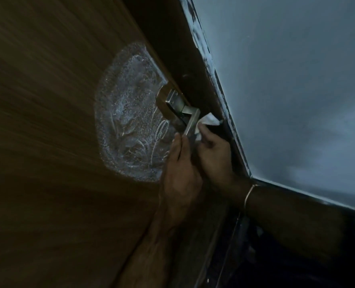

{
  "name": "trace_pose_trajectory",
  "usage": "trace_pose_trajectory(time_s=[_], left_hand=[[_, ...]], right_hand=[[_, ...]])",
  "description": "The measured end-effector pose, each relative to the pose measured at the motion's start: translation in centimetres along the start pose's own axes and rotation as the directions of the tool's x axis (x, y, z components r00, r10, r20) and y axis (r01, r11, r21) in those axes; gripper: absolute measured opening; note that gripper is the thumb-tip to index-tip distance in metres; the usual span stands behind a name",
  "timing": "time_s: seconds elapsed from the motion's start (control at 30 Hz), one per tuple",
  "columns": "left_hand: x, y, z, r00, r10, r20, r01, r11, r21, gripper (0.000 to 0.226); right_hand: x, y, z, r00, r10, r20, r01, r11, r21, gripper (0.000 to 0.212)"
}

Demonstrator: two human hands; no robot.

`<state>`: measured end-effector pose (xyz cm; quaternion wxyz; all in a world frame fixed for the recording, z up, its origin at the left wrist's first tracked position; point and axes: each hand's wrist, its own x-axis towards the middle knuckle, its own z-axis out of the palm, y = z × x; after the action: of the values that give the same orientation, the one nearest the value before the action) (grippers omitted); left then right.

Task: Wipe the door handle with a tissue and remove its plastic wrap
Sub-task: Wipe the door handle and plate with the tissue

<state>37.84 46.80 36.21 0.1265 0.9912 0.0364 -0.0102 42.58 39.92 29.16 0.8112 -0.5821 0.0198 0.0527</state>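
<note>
A square metal door handle [190, 121] juts out from the edge of a brown wooden door [47, 121]. Its plate [173, 99] sits just above the lever. My left hand [180, 163] reaches up from below and its fingertips pinch the lower end of the lever. My right hand [211, 150] is beside it on the right, shut on a crumpled white tissue [208, 120] that presses against the lever's right side. Whether plastic wrap covers the lever is unclear in the dim light.
A pale, scuffed oval patch [128, 117] marks the door left of the handle. The dark door frame [182, 48] runs diagonally, with a grey-blue wall [286, 90] to its right. A thin bangle [249, 195] circles my right wrist.
</note>
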Motion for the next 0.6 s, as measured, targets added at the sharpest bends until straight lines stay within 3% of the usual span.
trace_pose_trajectory(time_s=[0.07,0.13,0.2,0.3,0.37,0.47,0.6], left_hand=[[0.0,0.0,-0.1,1.0,0.01,0.005,-0.01,0.999,-0.035,0.061],[0.0,0.0,-0.3,1.0,-0.006,0.004,0.006,0.995,-0.102,0.055],[0.0,-0.6,0.0,1.0,-0.004,-0.014,0.003,0.997,-0.074,0.058],[-0.1,-1.2,0.3,1.0,0.01,-0.022,-0.009,1.0,0.018,0.064],[-0.1,-1.0,0.2,0.999,0.029,-0.045,-0.027,0.999,0.033,0.06],[0.1,-1.2,0.4,0.998,0.015,-0.055,-0.013,0.999,0.044,0.061],[-0.1,-1.4,0.4,0.998,0.022,-0.053,-0.02,0.999,0.031,0.066]], right_hand=[[-0.4,-0.4,0.7,0.975,0.205,0.092,-0.224,0.915,0.335,0.039],[-0.9,-0.8,0.8,0.912,0.316,0.262,-0.41,0.738,0.536,0.032],[0.7,-1.4,0.1,0.864,0.379,0.332,-0.502,0.588,0.634,0.033],[3.2,-2.0,-0.6,0.858,0.41,0.31,-0.495,0.497,0.713,0.039],[3.1,-1.2,-0.5,0.819,0.404,0.407,-0.56,0.412,0.719,0.042],[2.9,-0.5,-0.5,0.812,0.366,0.454,-0.582,0.458,0.672,0.041],[5.5,-1.3,1.0,0.896,0.35,0.274,-0.436,0.572,0.695,0.037]])
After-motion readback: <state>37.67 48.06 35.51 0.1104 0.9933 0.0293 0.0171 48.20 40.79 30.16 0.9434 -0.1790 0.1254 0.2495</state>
